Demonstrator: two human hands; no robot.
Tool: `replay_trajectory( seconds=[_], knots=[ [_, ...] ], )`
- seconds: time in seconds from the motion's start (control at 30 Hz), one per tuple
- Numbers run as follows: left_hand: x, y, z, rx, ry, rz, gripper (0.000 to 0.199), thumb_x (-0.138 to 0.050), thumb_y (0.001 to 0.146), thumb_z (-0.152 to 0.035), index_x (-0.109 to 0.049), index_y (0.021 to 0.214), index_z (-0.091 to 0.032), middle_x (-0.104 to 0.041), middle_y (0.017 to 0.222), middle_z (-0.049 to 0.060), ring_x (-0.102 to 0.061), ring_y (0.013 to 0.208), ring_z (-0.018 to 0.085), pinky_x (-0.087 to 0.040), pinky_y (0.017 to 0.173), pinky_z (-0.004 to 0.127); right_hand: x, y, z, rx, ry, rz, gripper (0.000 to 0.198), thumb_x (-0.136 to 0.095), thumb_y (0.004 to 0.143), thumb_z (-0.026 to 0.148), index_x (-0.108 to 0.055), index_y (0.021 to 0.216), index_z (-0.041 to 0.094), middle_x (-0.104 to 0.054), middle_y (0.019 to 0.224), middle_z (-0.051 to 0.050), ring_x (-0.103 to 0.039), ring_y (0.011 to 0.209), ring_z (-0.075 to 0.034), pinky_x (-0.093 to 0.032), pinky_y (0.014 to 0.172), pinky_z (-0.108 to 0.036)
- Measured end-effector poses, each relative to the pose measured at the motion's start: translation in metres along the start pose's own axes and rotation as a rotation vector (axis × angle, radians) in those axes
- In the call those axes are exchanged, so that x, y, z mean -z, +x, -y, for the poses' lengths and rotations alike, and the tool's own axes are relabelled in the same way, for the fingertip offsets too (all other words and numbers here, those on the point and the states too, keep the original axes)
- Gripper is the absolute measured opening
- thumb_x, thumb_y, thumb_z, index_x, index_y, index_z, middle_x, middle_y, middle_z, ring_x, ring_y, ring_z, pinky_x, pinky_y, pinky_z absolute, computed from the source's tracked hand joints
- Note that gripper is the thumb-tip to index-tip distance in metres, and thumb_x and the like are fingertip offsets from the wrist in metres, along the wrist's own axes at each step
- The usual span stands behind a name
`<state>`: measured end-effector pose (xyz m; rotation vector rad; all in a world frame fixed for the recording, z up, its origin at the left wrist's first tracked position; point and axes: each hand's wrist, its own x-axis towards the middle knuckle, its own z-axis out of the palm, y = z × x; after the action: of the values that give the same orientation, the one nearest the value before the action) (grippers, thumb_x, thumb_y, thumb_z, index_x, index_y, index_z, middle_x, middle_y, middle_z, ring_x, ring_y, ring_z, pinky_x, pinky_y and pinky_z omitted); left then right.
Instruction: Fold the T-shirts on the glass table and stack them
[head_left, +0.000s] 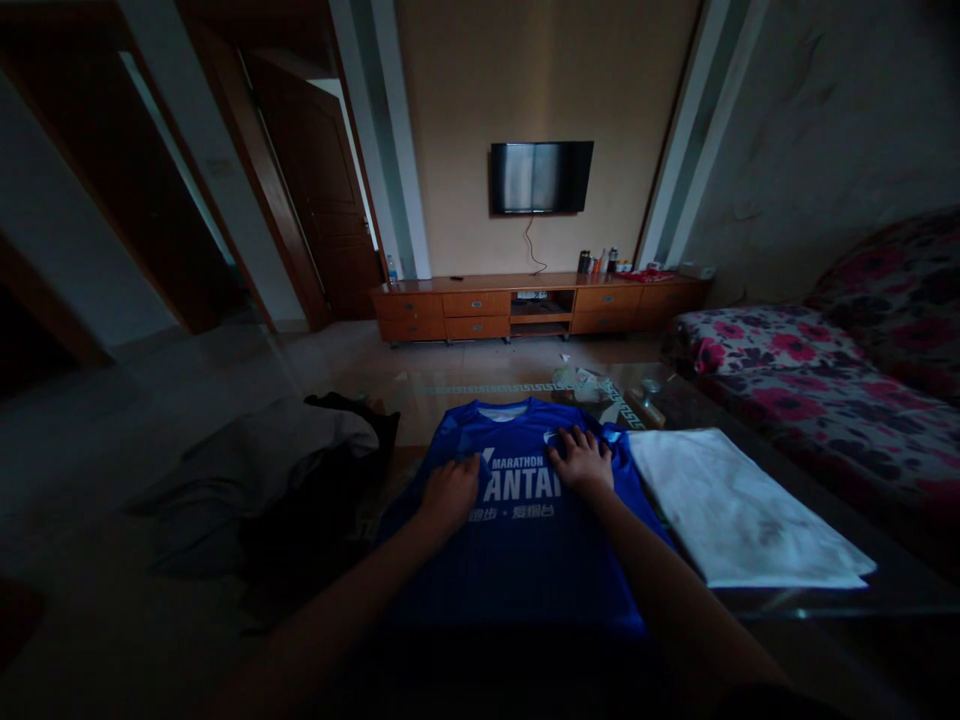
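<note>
A blue T-shirt (517,565) with white "MARATHON" lettering lies spread front up on a glass-topped table, its collar away from me. My right hand (583,462) rests flat on the right side of its chest, fingers spread. On the left side of the chest, my left hand (451,492) has its fingers curled in against the fabric, which seems pinched there; the fingertips are partly hidden. To the right of the shirt lies a folded white cloth (742,505). A dark heap of black and grey clothes (300,500) is on the left.
Beyond the shirt, a clear plastic bag (581,385) and a small glass dish (651,386) sit on the table (780,602). A floral sofa (825,400) stands at the right. Against the far wall is a low wooden cabinet (480,303) below a television (541,178).
</note>
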<state>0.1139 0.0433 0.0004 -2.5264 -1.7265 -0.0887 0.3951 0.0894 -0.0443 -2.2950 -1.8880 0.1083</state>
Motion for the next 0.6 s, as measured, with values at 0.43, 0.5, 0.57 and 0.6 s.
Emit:
replay_trajectory(
  seconds=[0.43,0.5,0.57,0.6],
  knots=[
    [-0.033,0.026,0.078,-0.004,-0.272,-0.09,0.057,-0.023,0.105,-0.04,-0.05,0.146,-0.01,-0.046,0.156,0.016,-0.043,0.144,0.025,-0.033,0.121,0.041,0.0,0.0,0.0,0.006,0.013,-0.013,0.073,-0.026,0.098,0.067,-0.037,0.158,0.028,-0.027,0.167,-0.008,-0.018,0.153,-0.033,-0.013,0.119,-0.057],
    [-0.042,0.024,0.091,-0.028,-0.231,-0.031,0.062,-0.028,0.104,-0.048,-0.042,0.153,-0.013,-0.035,0.163,0.015,-0.035,0.15,0.028,-0.03,0.122,0.046,0.001,0.0,0.0,0.007,0.013,-0.006,0.073,-0.026,0.098,0.067,-0.037,0.158,0.028,-0.026,0.168,-0.008,-0.018,0.153,-0.034,-0.013,0.119,-0.058],
    [-0.048,0.02,0.096,-0.033,-0.187,0.017,0.066,-0.029,0.103,-0.055,-0.038,0.157,-0.018,-0.03,0.166,0.013,-0.029,0.153,0.03,-0.026,0.123,0.049,0.002,0.0,0.0,0.005,0.007,0.007,0.073,-0.025,0.098,0.067,-0.036,0.159,0.028,-0.025,0.168,-0.008,-0.017,0.153,-0.034,-0.013,0.119,-0.058],
    [-0.048,0.018,0.096,-0.021,-0.163,0.034,0.067,-0.028,0.103,-0.058,-0.037,0.158,-0.02,-0.028,0.167,0.013,-0.027,0.153,0.031,-0.024,0.123,0.051,0.002,0.0,0.0,0.004,0.004,0.011,0.073,-0.025,0.098,0.067,-0.035,0.159,0.028,-0.024,0.168,-0.008,-0.016,0.153,-0.034,-0.012,0.119,-0.058]
  ],
)
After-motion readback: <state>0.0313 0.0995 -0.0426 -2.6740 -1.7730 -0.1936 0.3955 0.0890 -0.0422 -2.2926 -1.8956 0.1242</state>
